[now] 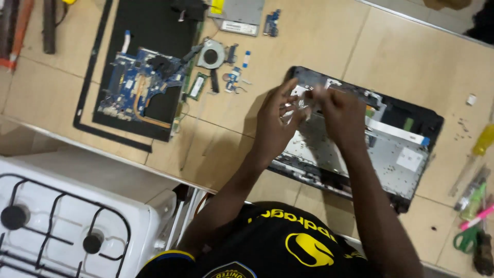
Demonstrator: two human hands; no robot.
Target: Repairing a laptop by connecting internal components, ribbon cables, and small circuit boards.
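At the bottom of the frame is a black shirt with yellow print (288,242). In the lower left corner sits a white stove (67,226). In the middle, both hands meet over an open laptop shell (396,159). The left hand (275,121) has its fingers spread apart. The right hand (342,116) pinches something small and blurry; I cannot tell what. In the upper left lies a blue circuit board (136,85), with a round fan (211,54) beside it.
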